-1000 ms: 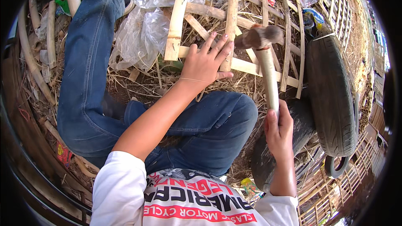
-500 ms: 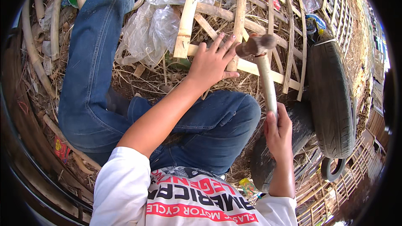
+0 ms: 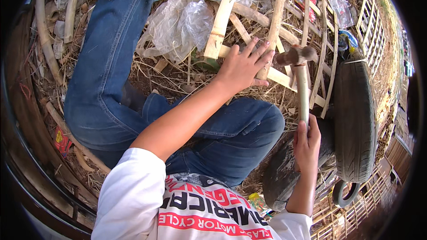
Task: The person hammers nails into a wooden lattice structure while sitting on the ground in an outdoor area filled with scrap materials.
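Hammer [image 3: 303, 90], right hand [image 3: 307, 144] clamped round lower end of its pale handle; head near left hand [image 3: 240, 70], over near edge of bamboo lattice [image 3: 306, 18]. Left fingers apart, laid across slat end [image 3: 267, 72] at that edge. Lattice on straw-littered ground [image 3: 167, 81]; tyre [image 3: 354, 120] upright beyond right edge, clear plastic sheeting [image 3: 178, 26] by left side.

Brown earthen ground [image 3: 144, 80] is strewn with dry yellow straw and crumpled clear plastic sheeting [image 3: 180, 29]. Curved black metal tubing [image 3: 40, 168] is seen at near left, an upright black rubber tyre [image 3: 354, 124] at right. The far right is lit by bright daylight.
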### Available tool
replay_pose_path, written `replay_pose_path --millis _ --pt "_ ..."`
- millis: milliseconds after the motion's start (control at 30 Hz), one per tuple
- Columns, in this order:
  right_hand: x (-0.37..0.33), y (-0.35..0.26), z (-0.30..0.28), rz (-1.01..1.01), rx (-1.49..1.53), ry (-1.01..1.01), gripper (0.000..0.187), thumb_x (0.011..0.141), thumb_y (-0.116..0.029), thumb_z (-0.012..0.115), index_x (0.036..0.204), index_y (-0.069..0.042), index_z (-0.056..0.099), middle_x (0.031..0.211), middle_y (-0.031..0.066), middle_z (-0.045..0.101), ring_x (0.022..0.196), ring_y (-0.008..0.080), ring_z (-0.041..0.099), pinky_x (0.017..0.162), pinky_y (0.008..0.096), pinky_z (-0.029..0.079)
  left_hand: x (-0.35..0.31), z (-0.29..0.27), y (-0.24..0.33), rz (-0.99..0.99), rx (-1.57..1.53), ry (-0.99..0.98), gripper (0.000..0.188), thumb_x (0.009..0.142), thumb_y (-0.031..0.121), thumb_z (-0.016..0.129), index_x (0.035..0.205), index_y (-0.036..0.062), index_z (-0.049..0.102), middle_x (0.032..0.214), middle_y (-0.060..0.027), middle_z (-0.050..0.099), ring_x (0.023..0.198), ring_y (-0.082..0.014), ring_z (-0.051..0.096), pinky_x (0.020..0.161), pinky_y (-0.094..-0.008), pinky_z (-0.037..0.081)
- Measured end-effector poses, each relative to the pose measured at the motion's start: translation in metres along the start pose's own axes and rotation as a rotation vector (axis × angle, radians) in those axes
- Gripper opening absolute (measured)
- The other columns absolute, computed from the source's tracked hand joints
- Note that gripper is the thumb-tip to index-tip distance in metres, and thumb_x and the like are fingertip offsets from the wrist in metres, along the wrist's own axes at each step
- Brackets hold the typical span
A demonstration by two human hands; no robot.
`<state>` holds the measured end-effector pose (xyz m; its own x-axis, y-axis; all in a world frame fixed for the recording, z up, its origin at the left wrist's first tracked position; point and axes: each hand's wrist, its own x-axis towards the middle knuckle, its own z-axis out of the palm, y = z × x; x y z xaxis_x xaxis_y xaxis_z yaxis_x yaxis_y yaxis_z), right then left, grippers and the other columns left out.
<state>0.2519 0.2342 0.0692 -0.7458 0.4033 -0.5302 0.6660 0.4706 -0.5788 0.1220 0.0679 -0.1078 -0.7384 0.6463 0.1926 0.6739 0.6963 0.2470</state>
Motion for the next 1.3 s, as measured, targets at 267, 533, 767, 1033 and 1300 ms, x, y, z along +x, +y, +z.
replay_pose_path --millis 267,533,767,1033,1300 --pt "-0.005 0.000 0.004 0.018 -0.074 0.007 0.026 0.102 -0.026 0.050 0.109 -0.001 0.055 0.062 -0.0001 0.050 0.054 0.0057 0.046 0.048 0.0247 0.037 0.003 0.000 -0.002 -0.039 -0.043 -0.047 0.097 0.076 0.076 0.048 0.147 0.0096 0.038 0.152 -0.0029 0.040 0.139 -0.0222 0.038 0.087 -0.0371 0.040" --pt "0.000 -0.006 0.001 -0.093 -0.176 -0.005 0.026 0.100 -0.023 0.052 0.110 0.000 0.055 0.062 0.0043 0.053 0.056 0.0090 0.048 0.051 0.0293 0.040 0.019 -0.013 -0.018 0.004 -0.043 -0.142 0.116 0.063 0.085 0.051 0.149 0.0101 0.034 0.151 -0.0084 0.040 0.143 -0.0276 0.030 0.111 -0.0591 0.022" --pt "-0.005 -0.006 0.014 -0.133 -0.019 0.093 0.029 0.103 -0.031 0.049 0.104 -0.002 0.053 0.060 -0.0035 0.042 0.052 0.0031 0.039 0.044 0.0216 0.031 0.019 -0.008 -0.019 -0.024 -0.021 -0.167 0.122 0.060 0.093 0.043 0.152 0.0135 0.027 0.155 -0.0078 0.034 0.145 -0.0268 0.025 0.115 -0.0608 0.015" --pt "-0.010 -0.004 0.008 0.006 0.133 0.092 0.027 0.103 -0.028 0.047 0.106 -0.002 0.052 0.060 -0.0023 0.046 0.047 0.0037 0.041 0.041 0.0213 0.031 0.023 -0.013 -0.016 -0.041 -0.002 -0.207 0.126 0.057 0.094 0.046 0.154 0.0185 0.021 0.155 -0.0088 0.033 0.145 -0.0272 0.025 0.114 -0.0636 0.014" --pt "-0.009 0.004 0.007 -0.042 0.096 0.076 0.030 0.103 -0.033 0.047 0.106 -0.003 0.052 0.059 -0.0045 0.042 0.042 0.0020 0.037 0.036 0.0185 0.027 0.024 -0.014 -0.016 -0.050 -0.004 -0.203 0.127 0.055 0.094 0.047 0.154 0.0198 0.021 0.154 -0.0108 0.035 0.145 -0.0275 0.025 0.114 -0.0647 0.014"
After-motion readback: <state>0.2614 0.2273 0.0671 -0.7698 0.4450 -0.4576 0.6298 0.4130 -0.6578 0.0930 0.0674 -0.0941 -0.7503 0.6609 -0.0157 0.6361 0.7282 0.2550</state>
